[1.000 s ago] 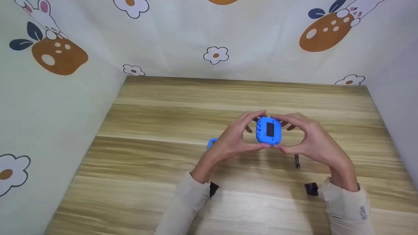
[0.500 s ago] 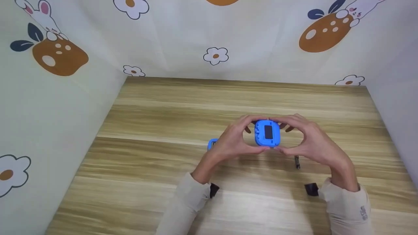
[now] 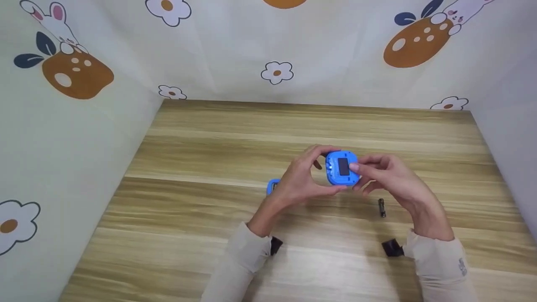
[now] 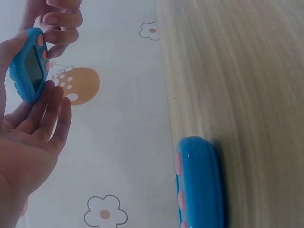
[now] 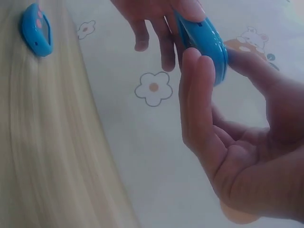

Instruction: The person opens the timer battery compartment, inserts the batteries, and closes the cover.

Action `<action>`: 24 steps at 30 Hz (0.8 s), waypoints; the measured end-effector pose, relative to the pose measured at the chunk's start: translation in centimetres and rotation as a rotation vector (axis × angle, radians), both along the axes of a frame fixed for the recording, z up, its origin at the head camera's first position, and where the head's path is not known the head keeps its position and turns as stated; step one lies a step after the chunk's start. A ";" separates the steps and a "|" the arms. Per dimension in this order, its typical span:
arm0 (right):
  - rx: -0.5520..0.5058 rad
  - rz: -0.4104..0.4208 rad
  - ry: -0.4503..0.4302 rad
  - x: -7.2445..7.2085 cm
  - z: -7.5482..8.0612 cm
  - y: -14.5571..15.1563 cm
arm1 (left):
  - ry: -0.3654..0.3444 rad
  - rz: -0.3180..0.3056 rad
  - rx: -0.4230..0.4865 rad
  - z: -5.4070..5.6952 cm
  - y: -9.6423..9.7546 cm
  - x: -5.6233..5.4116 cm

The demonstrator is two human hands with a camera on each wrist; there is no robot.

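Note:
Raised over the table, a blue digital timer (image 3: 343, 178) has its back with a dark rectangle facing up in the head view. A grey screen and pink buttons show on its other face in the left wrist view. My left hand (image 3: 297, 178) grips its left side, thumb at the near edge and fingers at the far edge. My right hand (image 3: 396, 180) pinches its right side, thumb on the back beside the dark rectangle and fingers behind the front face. A second blue timer (image 4: 202, 185) with pink buttons lies on the table, partly hidden by my left hand in the head view.
A small dark cylinder (image 3: 381, 208), looking like a battery, lies on the wood-grain table (image 3: 209, 147) near my right wrist. Black wrist cameras (image 3: 392, 248) sit at both sleeves. Patterned cloth walls (image 3: 218, 50) border the table at the back and sides.
My right hand has shifted its grip from the timer's far and near edges to a pinch on its right side, thumb moving onto the back. My left hand keeps its hold.

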State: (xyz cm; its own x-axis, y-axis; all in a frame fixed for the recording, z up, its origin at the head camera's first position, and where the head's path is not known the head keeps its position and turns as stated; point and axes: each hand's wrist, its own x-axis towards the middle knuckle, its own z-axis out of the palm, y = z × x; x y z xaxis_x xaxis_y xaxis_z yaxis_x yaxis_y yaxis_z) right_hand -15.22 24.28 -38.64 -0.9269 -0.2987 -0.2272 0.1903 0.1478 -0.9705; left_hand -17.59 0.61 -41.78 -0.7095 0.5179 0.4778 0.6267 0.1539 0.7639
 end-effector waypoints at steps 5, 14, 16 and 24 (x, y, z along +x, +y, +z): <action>-0.012 0.009 0.016 0.2 0.1 0.2 | 0.024 0.000 0.001 -0.1 0.1 0.0; 0.070 -0.058 0.081 0.3 0.6 0.1 | -0.009 0.013 0.005 -0.1 -0.1 -0.1; 0.105 -0.095 0.122 0.3 0.6 0.2 | -0.017 0.023 0.005 -0.1 -0.2 -0.1; 0.281 -0.068 0.133 -0.1 -0.8 2.1 | -0.054 0.060 0.001 0.2 -0.5 -0.2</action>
State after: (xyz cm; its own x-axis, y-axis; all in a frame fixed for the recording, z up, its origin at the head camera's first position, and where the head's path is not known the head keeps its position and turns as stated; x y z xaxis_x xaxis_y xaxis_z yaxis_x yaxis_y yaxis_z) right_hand -15.29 26.42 -39.45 -0.9698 -0.1776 -0.1673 0.0829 0.4050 -0.9105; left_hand -17.81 0.10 -41.61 -0.7637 0.4734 0.4389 0.5747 0.1888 0.7963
